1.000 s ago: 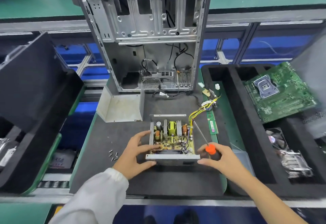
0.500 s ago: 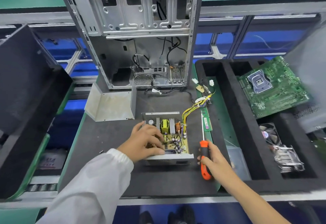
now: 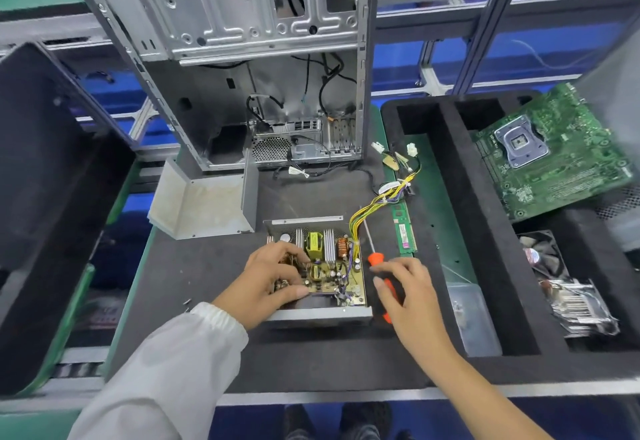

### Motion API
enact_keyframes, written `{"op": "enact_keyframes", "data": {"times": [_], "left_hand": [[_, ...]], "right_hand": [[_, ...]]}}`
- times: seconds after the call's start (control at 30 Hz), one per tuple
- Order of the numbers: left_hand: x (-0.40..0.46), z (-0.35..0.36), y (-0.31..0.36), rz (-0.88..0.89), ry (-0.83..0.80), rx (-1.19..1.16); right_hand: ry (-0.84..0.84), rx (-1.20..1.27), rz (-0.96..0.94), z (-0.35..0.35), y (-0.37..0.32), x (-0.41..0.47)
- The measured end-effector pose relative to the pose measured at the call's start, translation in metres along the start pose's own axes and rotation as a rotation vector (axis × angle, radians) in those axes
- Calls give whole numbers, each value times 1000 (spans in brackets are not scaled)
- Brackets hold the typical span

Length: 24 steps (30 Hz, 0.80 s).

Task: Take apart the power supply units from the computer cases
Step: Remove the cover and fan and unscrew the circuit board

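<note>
power supply unit (image 3: 320,277) sits lid-off on the black mat (image 3: 214,266), in front of the computer case (image 3: 242,59). its steel tray looks stiff and fairly heavy, so hold it by the side walls; the circuit board (image 3: 332,273) inside looks fragile. left hand (image 3: 268,284) rests curled fingers on the board's components. right hand (image 3: 412,297), fingers loosely spread, hovers over the screwdriver (image 3: 375,261); whether it touches, i cannot tell.

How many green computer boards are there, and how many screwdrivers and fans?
Green boards: 2, the motherboard and the RAM stick
Screwdrivers: 1, the orange-handled screwdriver
Fans: 1, the cooling fan
Total: 4
</note>
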<state>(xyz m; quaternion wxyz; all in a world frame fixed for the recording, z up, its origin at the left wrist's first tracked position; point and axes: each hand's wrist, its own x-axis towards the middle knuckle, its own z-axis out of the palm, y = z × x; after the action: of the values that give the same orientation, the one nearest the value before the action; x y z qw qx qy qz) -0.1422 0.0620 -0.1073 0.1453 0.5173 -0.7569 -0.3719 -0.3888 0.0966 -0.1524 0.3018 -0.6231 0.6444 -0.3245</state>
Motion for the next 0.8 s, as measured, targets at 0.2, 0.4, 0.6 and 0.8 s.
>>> {"op": "enact_keyframes", "data": {"times": [0.2, 0.4, 0.6, 0.8], "left_hand": [[-7, 4, -6, -40, 125, -9], [5, -3, 5, -98, 300, -361], [26, 18, 22, -132, 535, -793], [30, 23, 19, -143, 563, -787]], "right_hand": [[-75, -37, -83, -2, 4, 17], [-45, -71, -248, -1, -7, 33], [-191, -562, -360, 10, -36, 60], [-269, -738, -319, 20, -46, 64]]}}
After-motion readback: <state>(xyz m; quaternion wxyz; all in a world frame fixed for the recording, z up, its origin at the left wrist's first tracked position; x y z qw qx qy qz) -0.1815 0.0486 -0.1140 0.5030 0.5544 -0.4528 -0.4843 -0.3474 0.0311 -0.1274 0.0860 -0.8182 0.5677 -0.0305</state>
